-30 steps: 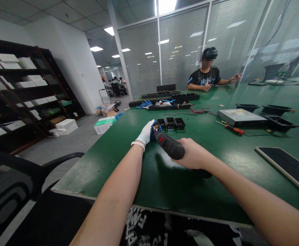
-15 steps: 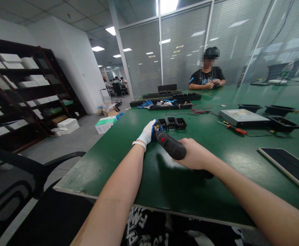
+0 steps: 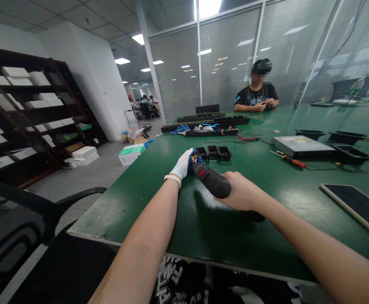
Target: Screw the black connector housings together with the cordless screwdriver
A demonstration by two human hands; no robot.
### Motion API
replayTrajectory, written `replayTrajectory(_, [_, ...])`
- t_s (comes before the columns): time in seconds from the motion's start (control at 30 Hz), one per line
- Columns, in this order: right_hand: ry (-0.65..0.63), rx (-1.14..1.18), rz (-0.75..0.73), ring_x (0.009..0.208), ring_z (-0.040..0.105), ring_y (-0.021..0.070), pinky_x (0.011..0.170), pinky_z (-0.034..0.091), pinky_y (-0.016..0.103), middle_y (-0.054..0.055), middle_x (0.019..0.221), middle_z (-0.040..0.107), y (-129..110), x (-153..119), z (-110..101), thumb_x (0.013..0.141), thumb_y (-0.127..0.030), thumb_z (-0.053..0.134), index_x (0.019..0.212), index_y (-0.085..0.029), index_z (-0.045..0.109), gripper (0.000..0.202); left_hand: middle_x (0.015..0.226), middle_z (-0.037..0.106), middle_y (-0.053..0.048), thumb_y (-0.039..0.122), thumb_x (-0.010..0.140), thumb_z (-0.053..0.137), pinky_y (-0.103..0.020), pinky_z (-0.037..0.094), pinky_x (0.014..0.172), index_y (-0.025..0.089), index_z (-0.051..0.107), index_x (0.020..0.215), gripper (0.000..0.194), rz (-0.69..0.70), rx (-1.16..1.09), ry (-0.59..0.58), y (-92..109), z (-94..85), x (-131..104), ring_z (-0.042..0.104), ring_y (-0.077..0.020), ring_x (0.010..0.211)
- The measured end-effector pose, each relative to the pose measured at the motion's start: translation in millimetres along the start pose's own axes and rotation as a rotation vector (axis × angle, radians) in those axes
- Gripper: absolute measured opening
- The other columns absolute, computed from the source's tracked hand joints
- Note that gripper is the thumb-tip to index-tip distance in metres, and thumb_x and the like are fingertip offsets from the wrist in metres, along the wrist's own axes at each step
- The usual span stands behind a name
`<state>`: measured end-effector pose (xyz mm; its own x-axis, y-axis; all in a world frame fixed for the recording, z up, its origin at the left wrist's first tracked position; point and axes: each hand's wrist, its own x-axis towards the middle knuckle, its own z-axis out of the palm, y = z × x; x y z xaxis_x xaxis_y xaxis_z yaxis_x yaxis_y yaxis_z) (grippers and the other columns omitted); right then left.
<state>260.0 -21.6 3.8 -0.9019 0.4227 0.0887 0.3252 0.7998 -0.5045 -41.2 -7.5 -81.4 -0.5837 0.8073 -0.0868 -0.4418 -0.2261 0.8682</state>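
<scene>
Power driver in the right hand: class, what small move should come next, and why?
Probably a slight alignment of the power driver while the gloved left hand steadies the small black part: the driver's nose is at that part, but its tip's seating cannot be made out.

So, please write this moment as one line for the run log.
left hand: gloved, holds small black part | right hand: bare, grips black power tool, tip at the part | nearby: three black housings on green table
</scene>
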Motion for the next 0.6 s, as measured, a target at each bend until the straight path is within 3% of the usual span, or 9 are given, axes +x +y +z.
replayTrajectory(0.3, [-0.010,0.005,0.002,0.073,0.073,0.0262,0.063,0.043,0.033,0.010,0.080,0.081,-1.3,-0.2,-1.8,0.084,-0.023,0.087,0.074,-0.025,0.069,0.021,0.090,0.084,-0.007,0.045,0.106,0.087,-0.041,0.065,0.108,0.020,0.082,0.107,0.026,0.040,-0.016,0.026,-0.8,0.2,-2.4,0.084,-0.0265,0.094])
replayTrajectory(0.6, [-0.007,0.009,0.005,0.072,0.070,0.0245,0.063,0.042,0.033,0.009,0.078,0.079,-0.7,-0.2,-1.3,0.085,-0.024,0.086,0.073,-0.025,0.069,0.021,0.090,0.084,-0.007,0.043,0.109,0.083,-0.040,0.067,0.102,0.019,0.081,0.109,0.024,0.034,-0.009,0.026,-0.8,0.3,-2.8,0.081,-0.0241,0.084])
